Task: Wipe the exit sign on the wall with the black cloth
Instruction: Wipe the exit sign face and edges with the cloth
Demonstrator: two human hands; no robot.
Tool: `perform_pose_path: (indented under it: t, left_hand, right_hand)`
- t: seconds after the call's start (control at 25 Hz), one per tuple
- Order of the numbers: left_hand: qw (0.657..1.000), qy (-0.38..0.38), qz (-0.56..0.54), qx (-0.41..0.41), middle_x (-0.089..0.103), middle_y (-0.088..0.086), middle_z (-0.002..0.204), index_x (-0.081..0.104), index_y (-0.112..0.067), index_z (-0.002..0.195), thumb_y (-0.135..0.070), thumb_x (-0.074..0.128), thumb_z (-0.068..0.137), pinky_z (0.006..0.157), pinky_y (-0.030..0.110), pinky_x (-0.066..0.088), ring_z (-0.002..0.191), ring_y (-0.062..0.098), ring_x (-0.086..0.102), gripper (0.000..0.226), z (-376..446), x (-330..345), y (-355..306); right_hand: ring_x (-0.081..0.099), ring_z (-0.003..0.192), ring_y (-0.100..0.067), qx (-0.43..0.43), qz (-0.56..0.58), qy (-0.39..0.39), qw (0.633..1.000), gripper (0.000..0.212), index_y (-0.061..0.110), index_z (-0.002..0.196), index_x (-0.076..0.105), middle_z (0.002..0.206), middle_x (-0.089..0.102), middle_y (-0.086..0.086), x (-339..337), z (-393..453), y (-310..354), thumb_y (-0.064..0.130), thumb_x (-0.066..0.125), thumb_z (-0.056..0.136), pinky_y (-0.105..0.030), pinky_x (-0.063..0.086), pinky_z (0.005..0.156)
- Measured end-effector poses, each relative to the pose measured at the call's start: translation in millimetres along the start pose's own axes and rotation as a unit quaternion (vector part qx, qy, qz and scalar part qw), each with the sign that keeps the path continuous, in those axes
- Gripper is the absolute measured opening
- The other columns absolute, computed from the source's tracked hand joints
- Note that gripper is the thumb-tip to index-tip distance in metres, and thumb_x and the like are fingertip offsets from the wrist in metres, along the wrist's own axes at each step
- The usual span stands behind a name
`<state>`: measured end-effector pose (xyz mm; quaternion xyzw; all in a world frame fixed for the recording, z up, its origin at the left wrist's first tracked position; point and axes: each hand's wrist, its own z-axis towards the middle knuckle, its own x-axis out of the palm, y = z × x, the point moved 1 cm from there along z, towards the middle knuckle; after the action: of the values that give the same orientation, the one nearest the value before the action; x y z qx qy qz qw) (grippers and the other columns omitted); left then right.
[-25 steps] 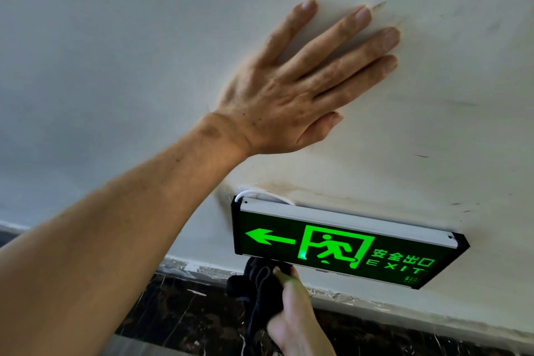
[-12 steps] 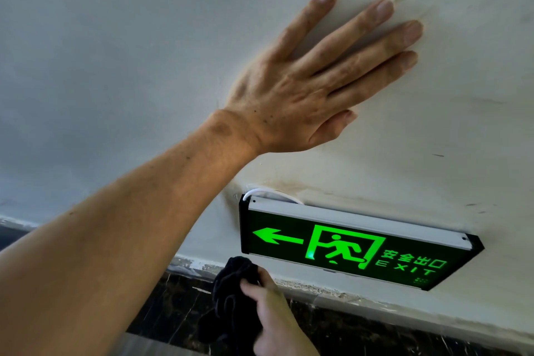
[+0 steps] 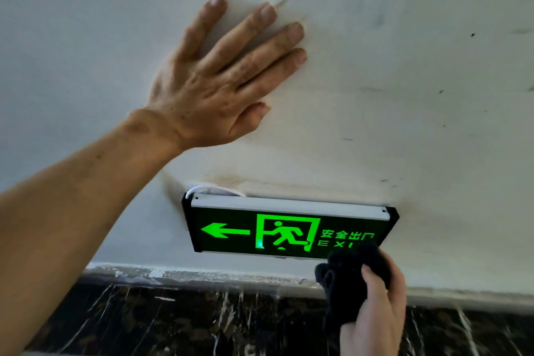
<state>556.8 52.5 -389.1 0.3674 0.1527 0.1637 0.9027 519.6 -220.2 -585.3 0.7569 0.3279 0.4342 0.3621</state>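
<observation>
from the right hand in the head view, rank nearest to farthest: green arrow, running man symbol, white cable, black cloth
1. black cloth: gripped in the right hand, against the exit sign's lower right corner.
2. running man symbol: middle of the sign, up and left of the hand.
3. green arrow: left end of the sign's face.
4. white cable: above the sign's top left corner, on the wall.

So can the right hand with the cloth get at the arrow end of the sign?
Probably yes. The right hand presses the black cloth at the exit sign's opposite end; nothing blocks its face.
</observation>
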Motion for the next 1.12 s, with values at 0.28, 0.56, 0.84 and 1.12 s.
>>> perform_pose_path:
  t: [0.28, 0.56, 0.84, 1.12]
  left_hand:
    - [1.000, 0.003, 0.004, -0.001, 0.034, 0.006, 0.160, 0.033, -0.015, 0.158, -0.040, 0.048, 0.097, 0.120, 0.057, 0.013, 0.147, 0.034, 0.030, 0.067, 0.1, -1.1, 1.2]
    - [1.000, 0.004, 0.004, 0.003, 0.033, 0.005, 0.160, 0.033, -0.016, 0.158, -0.040, 0.045, 0.097, 0.120, 0.056, 0.011, 0.147, 0.034, 0.030, 0.067, 1.0, 0.4, 0.4]
    - [1.000, -0.004, -0.005, 0.001, 0.034, 0.005, 0.160, 0.033, -0.016, 0.158, -0.040, 0.041, 0.099, 0.120, 0.056, 0.013, 0.145, 0.033, 0.033, 0.065, 1.8, 1.5, 0.8]
    - [1.000, -0.008, -0.014, -0.002, 0.034, 0.005, 0.159, 0.033, -0.017, 0.157, -0.040, 0.040, 0.098, 0.121, 0.056, 0.014, 0.145, 0.033, 0.034, 0.064, 2.1, 3.9, -0.5]
  right_hand:
    - [0.067, 0.102, -0.014, -0.101, -0.023, 0.018, 0.994, 0.052, 0.057, 0.105, 0.061, 0.116, 0.063, 0.012, 3.5, 27.9, 18.1, 0.011, 0.072, 0.085, -0.037, 0.060, 0.075]
    - [0.070, 0.096, -0.020, -0.083, -0.015, -0.063, 0.995, 0.033, 0.041, 0.077, 0.073, 0.090, 0.072, 0.011, 11.0, 31.8, 14.9, 0.008, 0.077, 0.080, -0.047, 0.057, 0.084]
    - [0.070, 0.098, -0.021, -0.085, -0.024, 0.032, 0.996, 0.039, 0.038, 0.080, 0.075, 0.111, 0.071, -0.003, 36.0, 6.6, -0.1, -0.001, 0.076, 0.078, -0.036, 0.064, 0.065]
    - [0.060, 0.089, 0.009, -0.116, -0.169, 0.140, 0.969, 0.050, 0.054, 0.073, 0.070, 0.095, 0.057, 0.023, 81.5, -47.8, -44.2, 0.006, 0.082, 0.072, -0.022, 0.053, 0.083]
